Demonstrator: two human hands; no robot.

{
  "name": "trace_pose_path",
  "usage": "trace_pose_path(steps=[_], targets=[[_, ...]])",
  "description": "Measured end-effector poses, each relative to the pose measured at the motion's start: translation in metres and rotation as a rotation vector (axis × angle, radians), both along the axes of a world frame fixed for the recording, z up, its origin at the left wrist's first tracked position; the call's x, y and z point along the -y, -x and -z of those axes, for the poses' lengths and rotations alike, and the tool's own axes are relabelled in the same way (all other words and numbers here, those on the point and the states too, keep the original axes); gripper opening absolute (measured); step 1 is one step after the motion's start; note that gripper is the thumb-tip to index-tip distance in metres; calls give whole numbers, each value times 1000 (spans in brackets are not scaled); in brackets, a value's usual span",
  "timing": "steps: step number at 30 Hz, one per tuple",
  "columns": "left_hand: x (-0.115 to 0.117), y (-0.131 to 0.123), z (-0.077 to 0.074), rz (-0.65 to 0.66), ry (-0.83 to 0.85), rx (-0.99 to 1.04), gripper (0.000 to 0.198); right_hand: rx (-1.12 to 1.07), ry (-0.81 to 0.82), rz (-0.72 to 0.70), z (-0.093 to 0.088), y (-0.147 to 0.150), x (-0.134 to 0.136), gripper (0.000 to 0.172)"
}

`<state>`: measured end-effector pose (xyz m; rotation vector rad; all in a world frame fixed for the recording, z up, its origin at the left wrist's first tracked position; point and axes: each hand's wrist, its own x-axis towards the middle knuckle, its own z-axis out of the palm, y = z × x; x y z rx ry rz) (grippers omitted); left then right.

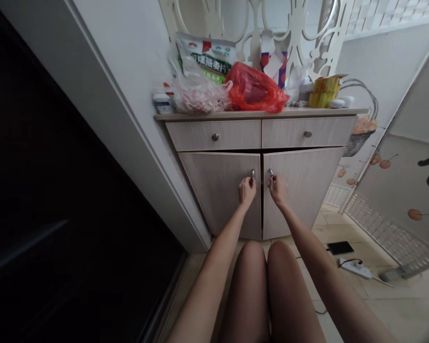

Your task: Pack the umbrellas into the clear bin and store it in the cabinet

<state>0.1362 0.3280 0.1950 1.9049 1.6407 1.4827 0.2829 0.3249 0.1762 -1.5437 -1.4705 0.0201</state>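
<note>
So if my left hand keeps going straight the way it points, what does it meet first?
The left hand meets the left knob it grips, then probably the left door behind.

Soft dim daylight from upper right, left side v. dark, strong wide-angle bending at edges.

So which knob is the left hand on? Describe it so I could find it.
Find the pale wooden cabinet under the shopping bags; below its two drawers is the left door. The knob is the small metal one at that door's top inner corner, in the left hand. Drawer knobs sit higher and centred; its twin is across the gap, in the right hand.
</note>
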Motion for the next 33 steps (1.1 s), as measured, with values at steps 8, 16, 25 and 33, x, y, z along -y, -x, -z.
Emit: trace_pose_path(steps=[8,16,25,33], targets=[[67,41,17,-31,-203,-43,4,46,-150,-19,19,-29,70,36],[130,94,26,-106,-414,-101,16,97,-319,36,27,-71,143,33],[174,151,28,-266,-434,-138,20,142,-311,119,26,-128,211,27],[204,221,26,-453,-390,-194,22,158,-243,283,36,-181,249,34]])
